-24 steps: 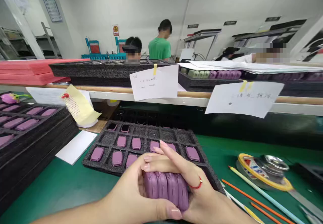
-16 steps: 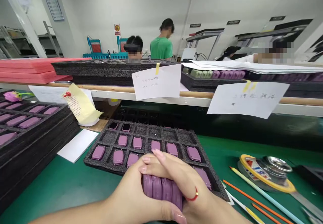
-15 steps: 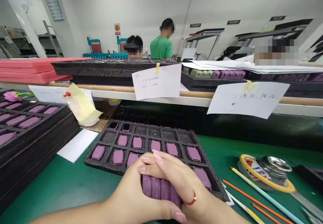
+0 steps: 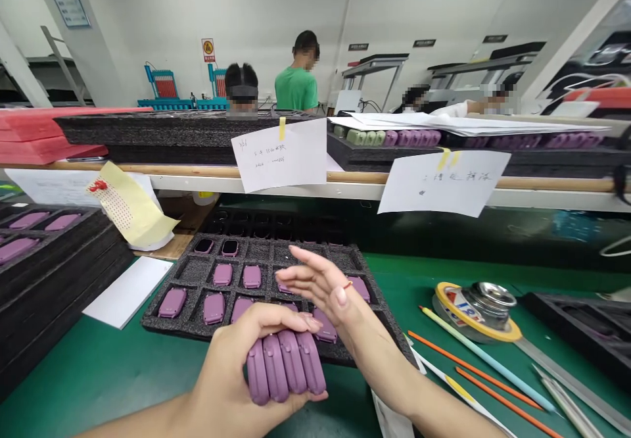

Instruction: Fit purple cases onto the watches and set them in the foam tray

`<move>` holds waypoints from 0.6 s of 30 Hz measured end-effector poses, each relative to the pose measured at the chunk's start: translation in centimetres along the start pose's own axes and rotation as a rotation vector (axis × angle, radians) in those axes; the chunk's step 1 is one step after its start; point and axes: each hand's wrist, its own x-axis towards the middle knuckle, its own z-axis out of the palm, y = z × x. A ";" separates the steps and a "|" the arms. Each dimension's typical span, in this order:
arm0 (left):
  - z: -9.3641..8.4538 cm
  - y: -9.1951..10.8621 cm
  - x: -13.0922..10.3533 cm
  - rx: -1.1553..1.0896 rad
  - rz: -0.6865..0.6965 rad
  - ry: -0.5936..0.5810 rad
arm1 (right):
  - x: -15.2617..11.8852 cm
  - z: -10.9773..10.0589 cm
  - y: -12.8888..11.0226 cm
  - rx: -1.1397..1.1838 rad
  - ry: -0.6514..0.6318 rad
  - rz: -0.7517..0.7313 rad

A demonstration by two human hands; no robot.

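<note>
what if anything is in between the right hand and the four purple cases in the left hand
Only the fingers of the left hand itself, curled over the top of the four purple cases. No other object visibly stands between these and the open right hand; the black tray shows behind the gap.

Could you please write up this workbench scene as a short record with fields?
left hand: gripping four purple cases side by side
right hand: open, holding nothing visible, partly hiding the tray
tray: black foam, compartments, more cases inside; two show black faces
right of tray: orange sticks
left of tray: white paper
bench: green
</note>
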 end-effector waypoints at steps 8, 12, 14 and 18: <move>0.2 -0.9 -0.2 0.071 0.055 -0.002 | -0.2 0.6 -1.2 0.097 -0.227 0.300; 0.1 -1.4 -0.5 0.043 0.045 -0.035 | -0.2 1.4 -0.7 0.174 -0.176 0.352; 0.0 -1.7 -0.5 0.035 0.071 -0.057 | -0.1 1.8 -0.6 0.160 -0.118 0.356; -0.2 -2.3 -0.4 0.076 0.114 -0.078 | -0.2 2.3 -0.3 0.076 -0.063 0.231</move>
